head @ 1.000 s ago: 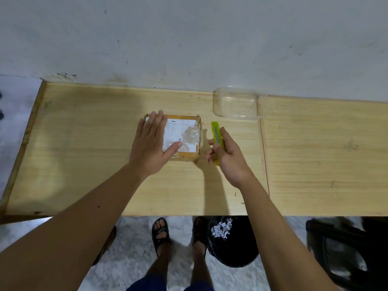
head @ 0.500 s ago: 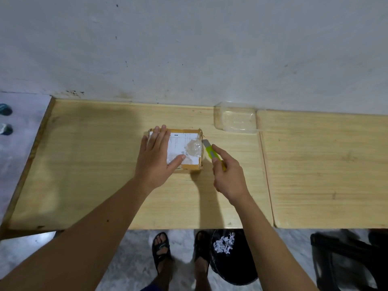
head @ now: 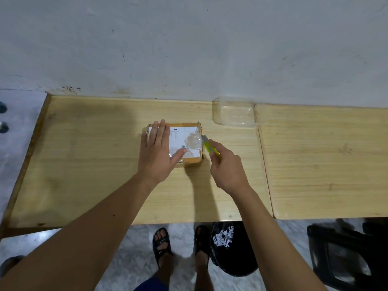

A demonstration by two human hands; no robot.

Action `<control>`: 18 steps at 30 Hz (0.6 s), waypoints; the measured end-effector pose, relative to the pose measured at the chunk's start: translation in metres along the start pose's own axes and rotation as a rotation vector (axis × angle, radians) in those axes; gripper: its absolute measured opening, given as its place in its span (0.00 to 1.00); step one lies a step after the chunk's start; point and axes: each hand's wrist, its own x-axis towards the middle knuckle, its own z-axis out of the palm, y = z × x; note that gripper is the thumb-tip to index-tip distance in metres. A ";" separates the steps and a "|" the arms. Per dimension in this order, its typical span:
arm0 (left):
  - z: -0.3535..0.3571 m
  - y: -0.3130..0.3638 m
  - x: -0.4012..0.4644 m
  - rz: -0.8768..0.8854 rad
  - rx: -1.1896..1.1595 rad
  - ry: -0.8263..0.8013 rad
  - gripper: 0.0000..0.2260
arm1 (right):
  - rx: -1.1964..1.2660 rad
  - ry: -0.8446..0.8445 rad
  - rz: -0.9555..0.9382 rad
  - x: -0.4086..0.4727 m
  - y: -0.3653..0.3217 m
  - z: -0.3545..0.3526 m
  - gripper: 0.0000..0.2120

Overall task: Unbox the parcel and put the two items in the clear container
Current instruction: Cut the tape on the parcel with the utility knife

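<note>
Though pinned flat, a taped brown parcel (head: pixel 189 141), white-labelled.

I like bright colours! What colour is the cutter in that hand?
Bright yellow-green; the cutter shows best in the head view.

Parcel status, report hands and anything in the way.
Left hand flat on parcel, pinning it. Right hand gripping yellow cutter, tip at parcel's right edge. Parcel still sealed. Clear container empty, unobstructed.
</note>
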 end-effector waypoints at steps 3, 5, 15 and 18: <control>0.000 0.000 0.000 0.006 0.024 0.001 0.44 | -0.069 -0.011 -0.021 -0.009 -0.002 -0.003 0.23; -0.001 0.000 0.001 0.007 0.042 -0.005 0.44 | -0.100 -0.022 -0.037 -0.013 -0.001 -0.005 0.24; -0.003 0.000 0.001 0.001 0.106 -0.037 0.45 | -0.086 -0.030 -0.021 -0.040 0.004 -0.003 0.24; -0.003 0.001 0.003 -0.005 0.114 -0.062 0.44 | -0.070 -0.040 -0.004 -0.042 0.007 -0.003 0.25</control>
